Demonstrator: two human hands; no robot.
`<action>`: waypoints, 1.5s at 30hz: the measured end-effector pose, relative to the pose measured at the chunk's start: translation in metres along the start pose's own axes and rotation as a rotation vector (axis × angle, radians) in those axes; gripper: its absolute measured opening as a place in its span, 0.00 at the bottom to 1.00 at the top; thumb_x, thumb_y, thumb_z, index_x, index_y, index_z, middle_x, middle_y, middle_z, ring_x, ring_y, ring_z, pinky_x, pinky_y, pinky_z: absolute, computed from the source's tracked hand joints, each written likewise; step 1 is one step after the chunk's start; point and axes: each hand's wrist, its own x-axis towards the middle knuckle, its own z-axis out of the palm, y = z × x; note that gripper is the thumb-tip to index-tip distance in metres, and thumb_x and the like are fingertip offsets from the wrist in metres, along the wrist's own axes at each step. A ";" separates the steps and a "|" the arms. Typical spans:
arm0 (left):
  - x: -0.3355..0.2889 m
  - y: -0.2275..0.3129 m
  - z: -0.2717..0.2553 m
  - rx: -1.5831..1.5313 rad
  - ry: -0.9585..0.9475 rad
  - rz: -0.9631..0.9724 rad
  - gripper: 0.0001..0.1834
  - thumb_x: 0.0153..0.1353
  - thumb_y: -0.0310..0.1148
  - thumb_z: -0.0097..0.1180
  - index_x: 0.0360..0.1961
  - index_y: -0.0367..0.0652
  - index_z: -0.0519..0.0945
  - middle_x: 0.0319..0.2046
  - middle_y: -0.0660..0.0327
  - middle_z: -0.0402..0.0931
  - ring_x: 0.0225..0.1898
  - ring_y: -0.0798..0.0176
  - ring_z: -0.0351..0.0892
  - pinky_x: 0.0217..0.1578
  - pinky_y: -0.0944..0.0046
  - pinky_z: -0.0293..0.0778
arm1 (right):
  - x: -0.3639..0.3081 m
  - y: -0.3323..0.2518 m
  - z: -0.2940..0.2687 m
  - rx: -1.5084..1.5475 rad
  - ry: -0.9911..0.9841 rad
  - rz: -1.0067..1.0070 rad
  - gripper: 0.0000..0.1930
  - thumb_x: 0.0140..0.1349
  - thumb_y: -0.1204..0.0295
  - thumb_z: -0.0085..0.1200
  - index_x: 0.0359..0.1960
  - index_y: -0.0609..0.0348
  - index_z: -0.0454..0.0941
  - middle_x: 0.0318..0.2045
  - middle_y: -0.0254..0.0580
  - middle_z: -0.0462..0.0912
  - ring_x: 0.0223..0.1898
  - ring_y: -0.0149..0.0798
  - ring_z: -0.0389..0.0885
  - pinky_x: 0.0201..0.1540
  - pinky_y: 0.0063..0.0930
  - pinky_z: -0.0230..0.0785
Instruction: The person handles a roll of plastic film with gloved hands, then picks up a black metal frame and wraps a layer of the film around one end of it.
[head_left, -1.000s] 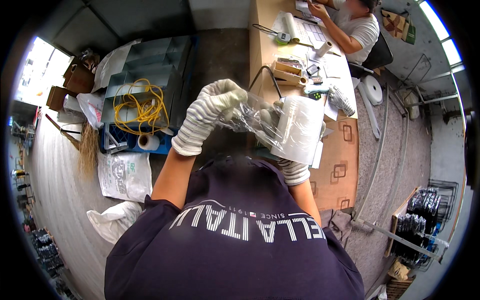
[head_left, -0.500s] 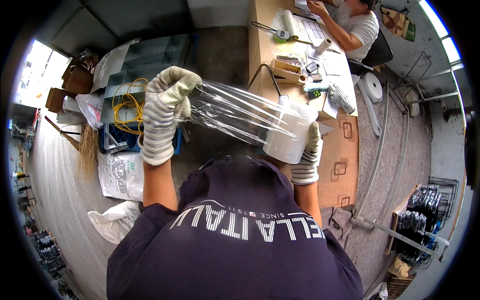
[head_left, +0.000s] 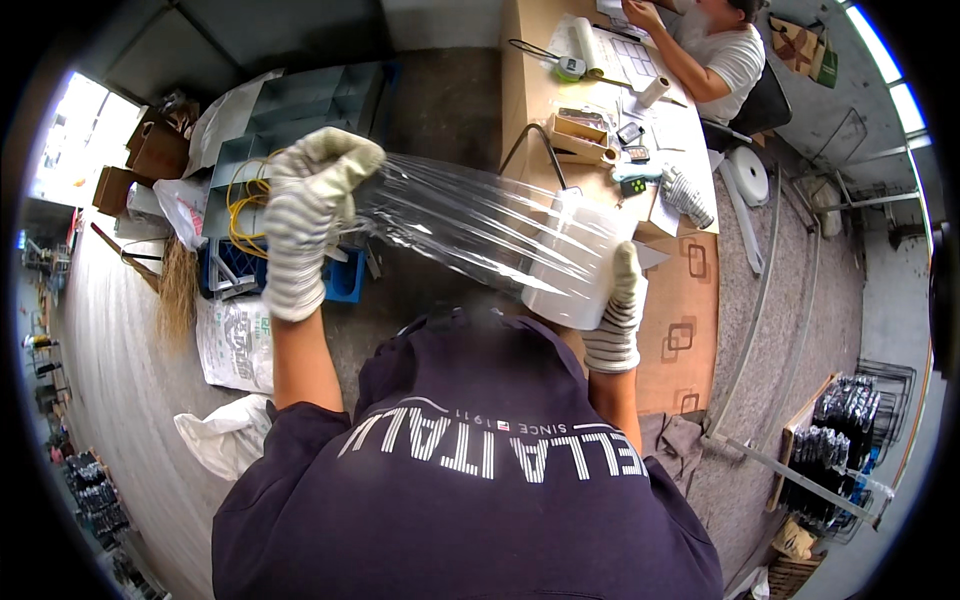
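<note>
A stretch of clear plastic film [head_left: 450,215] spans the space between my two gloved hands. My left hand [head_left: 315,205], in a striped knit work glove, is closed on the gathered loose end. In my right hand [head_left: 619,315], gloved the same way, sits the roll of stretch film [head_left: 568,270], a thick whitish cylinder held tilted. The right thumb shows along the roll's side; its other fingers are mostly hidden behind the roll. The film between the hands is taut and creased into long strands.
Beyond the roll stands a table [head_left: 540,110] with papers, a tape measure [head_left: 570,68] and spare gloves [head_left: 686,195]. A person [head_left: 715,65] sits at its far side. At left are grey metal trays [head_left: 300,110], yellow cord [head_left: 243,215], a blue crate [head_left: 345,275] and a broom [head_left: 178,300].
My left hand has moved a little further left, drawing the film out longer. My right hand and the roll stay nearly in place.
</note>
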 end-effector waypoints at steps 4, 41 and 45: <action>-0.004 -0.021 0.019 0.017 -0.122 -0.279 0.05 0.51 0.30 0.62 0.26 0.41 0.81 0.20 0.66 0.78 0.16 0.80 0.70 0.17 0.80 0.64 | -0.007 -0.003 0.016 0.311 -0.082 0.127 0.41 0.49 0.40 0.52 0.57 0.58 0.62 0.49 0.49 0.72 0.47 0.46 0.74 0.50 0.43 0.69; -0.068 -0.027 0.105 0.805 0.022 0.940 0.11 0.42 0.31 0.63 0.29 0.60 0.78 0.42 0.72 0.73 0.55 0.62 0.63 0.61 0.52 0.54 | 0.005 0.005 0.011 0.859 -0.334 0.286 0.42 0.53 0.39 0.43 0.57 0.66 0.57 0.49 0.59 0.65 0.49 0.52 0.67 0.49 0.42 0.66; -0.066 -0.026 0.098 0.771 -0.031 0.954 0.09 0.44 0.32 0.63 0.26 0.57 0.75 0.39 0.72 0.78 0.56 0.64 0.65 0.63 0.51 0.49 | 0.006 0.004 0.013 0.875 -0.335 0.283 0.42 0.53 0.39 0.42 0.57 0.67 0.57 0.50 0.60 0.65 0.51 0.53 0.67 0.51 0.42 0.65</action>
